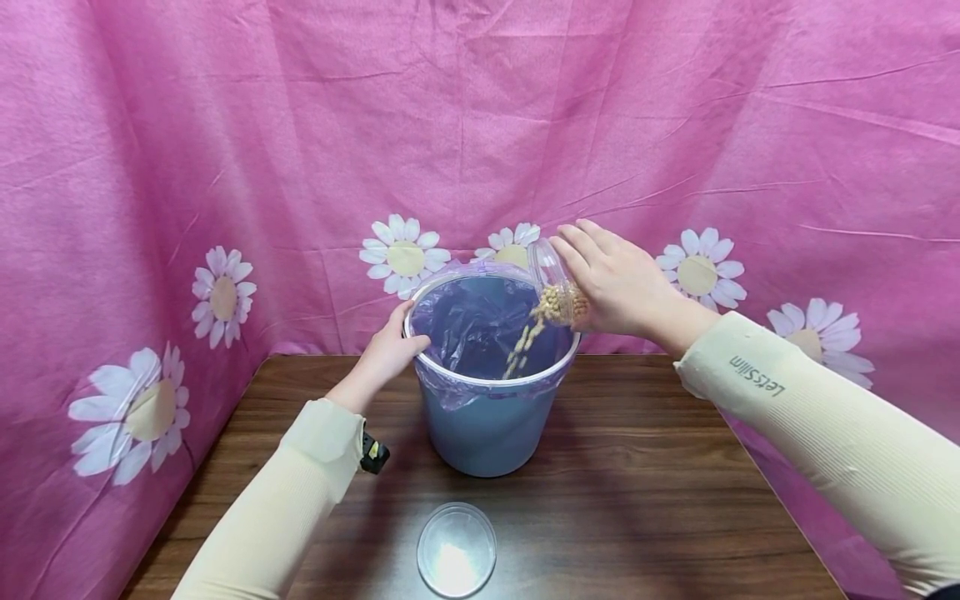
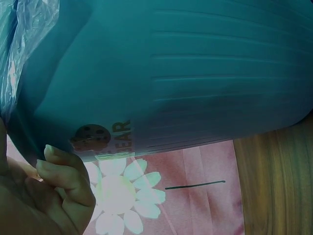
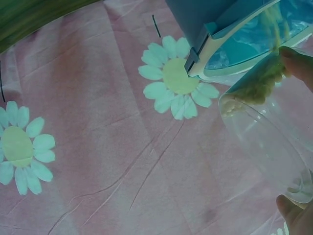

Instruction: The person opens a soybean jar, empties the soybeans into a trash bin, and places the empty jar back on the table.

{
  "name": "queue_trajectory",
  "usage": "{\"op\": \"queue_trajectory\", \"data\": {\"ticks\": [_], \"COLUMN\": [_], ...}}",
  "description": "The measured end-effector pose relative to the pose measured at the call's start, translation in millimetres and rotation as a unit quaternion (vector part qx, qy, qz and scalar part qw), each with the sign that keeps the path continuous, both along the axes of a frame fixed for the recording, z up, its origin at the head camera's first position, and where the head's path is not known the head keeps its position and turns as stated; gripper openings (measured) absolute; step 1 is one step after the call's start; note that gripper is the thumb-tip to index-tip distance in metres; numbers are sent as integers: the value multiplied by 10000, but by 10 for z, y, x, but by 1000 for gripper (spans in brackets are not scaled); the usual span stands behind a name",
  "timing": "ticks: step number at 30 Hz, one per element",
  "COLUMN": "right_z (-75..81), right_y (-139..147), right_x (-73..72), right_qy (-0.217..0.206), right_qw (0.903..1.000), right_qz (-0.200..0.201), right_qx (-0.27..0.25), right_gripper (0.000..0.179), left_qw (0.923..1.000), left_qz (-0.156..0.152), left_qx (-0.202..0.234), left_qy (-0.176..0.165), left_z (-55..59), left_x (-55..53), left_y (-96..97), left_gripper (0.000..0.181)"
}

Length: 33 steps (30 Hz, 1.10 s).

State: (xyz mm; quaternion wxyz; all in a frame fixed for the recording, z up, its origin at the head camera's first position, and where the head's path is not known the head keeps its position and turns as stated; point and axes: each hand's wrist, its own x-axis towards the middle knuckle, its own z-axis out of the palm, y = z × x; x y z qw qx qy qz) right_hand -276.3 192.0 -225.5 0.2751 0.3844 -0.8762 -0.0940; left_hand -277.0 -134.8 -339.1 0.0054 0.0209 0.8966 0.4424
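Note:
A blue-grey trash bin stands upright on the table, lined with a thin purple bag folded over its pale rim. My left hand grips that rim on the left, thumb over the top; the left wrist view shows its fingers bent beside the bin's outer wall. Above the right side of the bin, my right hand holds a clear plastic jar tipped on its side. Small tan pieces, like beans or nuts, fall from it into the bag. The bin's bottom is hidden.
A round clear lid lies flat on the dark wooden table in front of the bin. Pink cloth with white daisies hangs behind and at both sides. A small black device sits at the left wrist.

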Motion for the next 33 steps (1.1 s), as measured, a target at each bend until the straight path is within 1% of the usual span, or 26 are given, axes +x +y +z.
{"op": "queue_trajectory", "data": {"ticks": [7, 13, 16, 21, 27, 30, 33], "right_z": [-20, -43, -61, -81, -74, -73, -87], "right_y": [-21, -28, -27, -20, -30, -38, -47], "right_x": [12, -10, -19, -32, -39, -37, -36], "right_qy": [56, 426, 587, 707, 794, 897, 1093], "right_qw": [9998, 9969, 9948, 9934, 9922, 9902, 9854], "right_qz": [120, 619, 787, 846, 904, 1014, 1236], "right_qx": [161, 240, 269, 308, 315, 356, 429], "right_gripper": [117, 111, 111, 113, 106, 105, 102], "left_qw": [10000, 10000, 10000, 10000, 10000, 10000, 10000], "left_qz": [-4, -5, 0, 1, 7, 9, 7], "left_qx": [-7, -26, -27, -23, -32, -31, -24], "left_qy": [-7, -3, 4, 14, 54, 57, 46], "left_z": [10, 15, 13, 10, -4, -8, -9], "left_x": [9, 15, 15, 14, -2, -3, -5], "left_y": [-2, 5, 6, 6, 3, 4, 6], "left_gripper": [80, 80, 80, 80, 81, 81, 81]}}
